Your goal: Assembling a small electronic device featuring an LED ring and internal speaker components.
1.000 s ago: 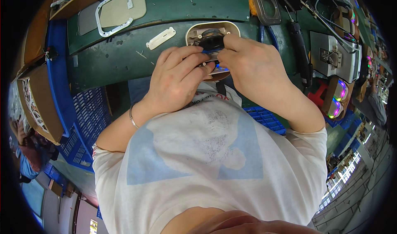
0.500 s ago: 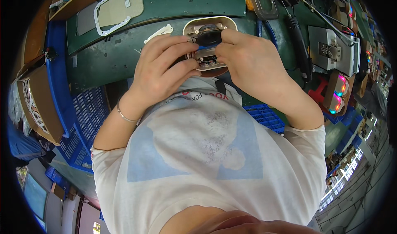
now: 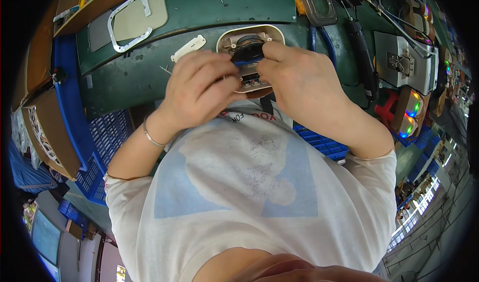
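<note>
Your blurred left fingers (image 3: 209,73) curl beside a cream casing (image 3: 227,41); your right fingers (image 3: 276,52) bunch by its black disc (image 3: 247,52), pinch unclear.

On the bench (image 3: 129,77), the strip (image 3: 188,47) lies left of the housing (image 3: 273,29), the screwdriver (image 3: 362,57) right.

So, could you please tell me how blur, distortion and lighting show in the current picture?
Head view: the left hand is blurred, the right hand sharper; head view: the green workbench shows bowed edges, picture corners black; head view: coloured light rings glow toward the right.
</note>
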The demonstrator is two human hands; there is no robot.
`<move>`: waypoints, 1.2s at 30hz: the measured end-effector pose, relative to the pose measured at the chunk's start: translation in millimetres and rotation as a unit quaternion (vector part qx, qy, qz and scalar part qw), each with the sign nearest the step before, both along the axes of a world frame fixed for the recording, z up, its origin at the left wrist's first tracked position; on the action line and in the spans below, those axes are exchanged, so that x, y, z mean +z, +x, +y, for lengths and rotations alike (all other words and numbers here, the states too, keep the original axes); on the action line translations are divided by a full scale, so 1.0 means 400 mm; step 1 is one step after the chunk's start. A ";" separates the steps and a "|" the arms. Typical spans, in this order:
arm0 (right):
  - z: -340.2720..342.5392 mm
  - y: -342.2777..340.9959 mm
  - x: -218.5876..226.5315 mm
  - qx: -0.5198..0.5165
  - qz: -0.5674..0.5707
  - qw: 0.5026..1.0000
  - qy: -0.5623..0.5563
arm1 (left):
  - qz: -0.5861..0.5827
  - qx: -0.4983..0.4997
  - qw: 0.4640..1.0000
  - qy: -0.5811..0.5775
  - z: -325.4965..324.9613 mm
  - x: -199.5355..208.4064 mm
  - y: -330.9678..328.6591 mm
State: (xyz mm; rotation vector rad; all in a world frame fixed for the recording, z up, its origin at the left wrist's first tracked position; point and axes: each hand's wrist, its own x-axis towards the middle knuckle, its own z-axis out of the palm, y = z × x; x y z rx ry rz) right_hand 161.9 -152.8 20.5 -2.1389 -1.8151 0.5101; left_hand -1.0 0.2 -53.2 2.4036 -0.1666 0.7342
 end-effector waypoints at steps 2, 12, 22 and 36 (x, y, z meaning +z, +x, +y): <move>0.002 0.004 -0.006 0.004 0.009 1.000 0.001 | -0.001 0.005 0.999 0.033 -0.023 0.001 0.004; -0.003 0.004 -0.012 -0.012 0.049 0.998 0.023 | -0.049 0.054 0.997 0.022 -0.065 -0.059 0.015; -0.016 0.024 -0.022 -0.031 0.097 0.995 0.011 | -0.024 0.042 0.999 -0.013 -0.033 -0.012 -0.021; -0.033 0.038 -0.009 -0.192 0.240 0.935 0.175 | 0.153 0.276 0.949 0.031 0.057 0.006 -0.063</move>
